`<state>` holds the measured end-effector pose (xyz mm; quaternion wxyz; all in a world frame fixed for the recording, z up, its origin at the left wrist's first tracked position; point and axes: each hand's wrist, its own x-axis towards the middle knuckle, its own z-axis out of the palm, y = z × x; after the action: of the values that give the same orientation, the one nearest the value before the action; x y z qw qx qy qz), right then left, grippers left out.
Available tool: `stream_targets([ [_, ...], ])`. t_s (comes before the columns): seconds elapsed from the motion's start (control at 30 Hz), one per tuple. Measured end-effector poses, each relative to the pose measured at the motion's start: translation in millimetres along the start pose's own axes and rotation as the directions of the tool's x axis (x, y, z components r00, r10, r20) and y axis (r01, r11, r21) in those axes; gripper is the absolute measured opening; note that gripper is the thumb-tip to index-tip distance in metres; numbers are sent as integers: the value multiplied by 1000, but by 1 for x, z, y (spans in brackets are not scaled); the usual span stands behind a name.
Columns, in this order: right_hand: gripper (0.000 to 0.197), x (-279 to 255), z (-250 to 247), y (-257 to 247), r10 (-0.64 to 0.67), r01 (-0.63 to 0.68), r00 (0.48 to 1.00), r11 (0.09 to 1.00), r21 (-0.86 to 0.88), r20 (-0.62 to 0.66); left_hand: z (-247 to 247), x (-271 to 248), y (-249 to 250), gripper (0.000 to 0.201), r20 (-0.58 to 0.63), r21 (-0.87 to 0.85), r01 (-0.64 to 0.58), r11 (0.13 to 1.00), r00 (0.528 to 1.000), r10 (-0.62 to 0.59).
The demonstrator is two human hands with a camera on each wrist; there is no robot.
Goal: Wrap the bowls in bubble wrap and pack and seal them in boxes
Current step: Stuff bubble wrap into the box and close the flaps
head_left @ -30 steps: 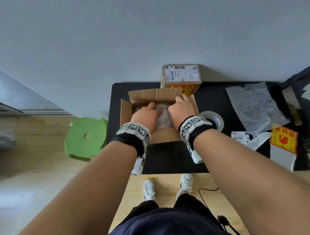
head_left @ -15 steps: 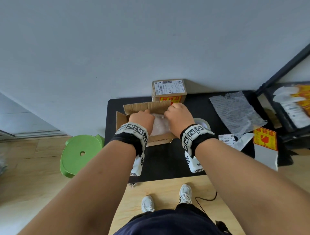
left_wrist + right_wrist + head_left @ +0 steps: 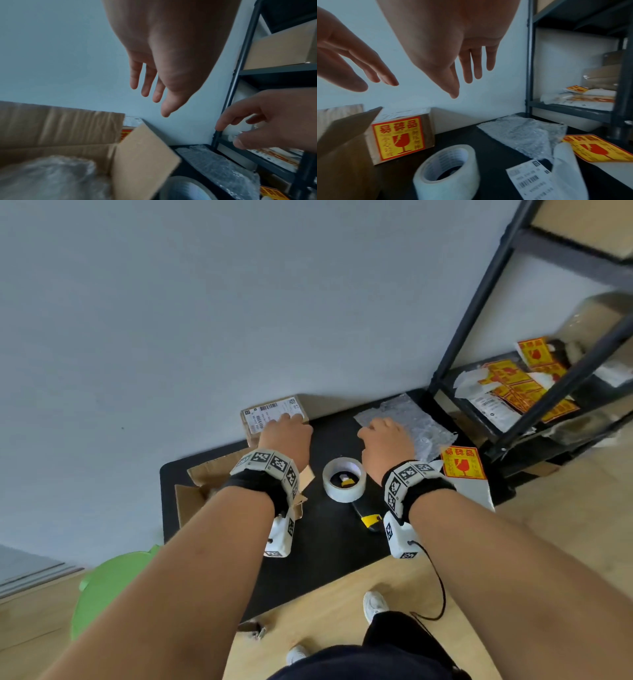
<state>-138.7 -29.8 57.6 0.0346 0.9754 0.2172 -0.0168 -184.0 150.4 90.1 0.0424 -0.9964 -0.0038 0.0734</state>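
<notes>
The open cardboard box (image 3: 202,491) sits at the left of the black table (image 3: 329,542), mostly hidden under my left forearm. Inside it lies the bubble-wrapped bowl (image 3: 51,175); the flaps (image 3: 142,155) stand up. My left hand (image 3: 286,436) hovers with straight fingers (image 3: 147,83) above the sealed labelled box (image 3: 270,414) at the wall, holding nothing. My right hand (image 3: 383,436) is in the air over a loose bubble wrap sheet (image 3: 411,422), fingers (image 3: 476,65) spread and empty. The sealed box (image 3: 399,138) carries a red and yellow fragile sticker.
A clear tape roll (image 3: 344,479) stands between my wrists, with a yellow utility knife (image 3: 370,518) just in front of it. A fragile sticker sheet (image 3: 462,462) and a shipping label (image 3: 530,180) lie at the right. A black metal shelf (image 3: 479,302) borders the table's right. A green stool (image 3: 113,587) stands at the left.
Both hands came out of the open box and moved away to the right. The left one is now over the sealed box, the right over the loose bubble wrap. The view turned right.
</notes>
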Motion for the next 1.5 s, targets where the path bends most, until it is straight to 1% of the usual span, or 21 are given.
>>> stream_targets([
  [0.13, 33, 5, 12, 42, 65, -65, 996, 998, -8, 56, 3, 30, 38, 37, -17, -27, -65, 998, 998, 64],
  [0.23, 32, 18, 22, 77, 94, -95, 992, 995, 13, 86, 9, 57, 66, 39, -7, -50, -70, 996, 998, 70],
  [0.33, 34, 37, 32, 110, 87, -91, 991, 995, 41, 104, 16, 89, 92, 38, 30, -63, -62, 996, 997, 64],
  [0.47, 35, 72, 49, 154, 56, -63, 986, 997, 42, 154, 30, 129, 126, 39, 121, -109, -8, 994, 992, 21],
  [0.57, 35, 96, 63, 183, 37, -49, 979, 997, 51, 202, 46, 153, 149, 40, 165, -173, 63, 983, 986, -34],
  [0.73, 36, 130, 82, 218, 24, -49, 959, 996, 80, 282, 69, 179, 174, 41, 283, -215, 187, 958, 951, -122],
  [0.8, 36, 143, 89, 227, 36, -72, 945, 992, 100, 326, 77, 188, 179, 41, 319, -202, 222, 954, 936, -150],
  [0.87, 40, 150, 93, 233, 56, -115, 926, 984, 137, 374, 81, 193, 180, 40, 339, -188, 258, 948, 923, -184],
  [0.97, 45, 164, 104, 241, 111, -222, 888, 954, 203, 446, 88, 201, 186, 36, 406, -156, 340, 927, 878, -253],
  [1.03, 44, 171, 112, 244, 146, -286, 863, 930, 229, 483, 93, 204, 191, 35, 450, -159, 387, 908, 847, -282],
  [1.1, 40, 176, 118, 244, 161, -319, 851, 914, 249, 500, 99, 206, 196, 35, 472, -183, 417, 890, 832, -293],
  [1.23, 29, 183, 121, 244, 186, -352, 855, 894, 278, 485, 103, 211, 199, 35, 464, -212, 442, 872, 830, -308],
  [1.37, 29, 193, 115, 243, 155, -333, 874, 881, 335, 460, 105, 210, 197, 36, 473, -264, 478, 838, 821, -319],
  [1.43, 20, 195, 108, 241, 118, -304, 895, 868, 394, 430, 104, 208, 193, 37, 472, -310, 508, 804, 816, -334],
  [1.47, 12, 196, 103, 239, 114, -308, 902, 847, 434, 417, 102, 207, 191, 36, 470, -329, 523, 786, 813, -345],
  [1.5, 11, 196, 98, 237, 116, -316, 909, 818, 480, 401, 99, 206, 188, 36, 465, -348, 541, 766, 809, -359],
])
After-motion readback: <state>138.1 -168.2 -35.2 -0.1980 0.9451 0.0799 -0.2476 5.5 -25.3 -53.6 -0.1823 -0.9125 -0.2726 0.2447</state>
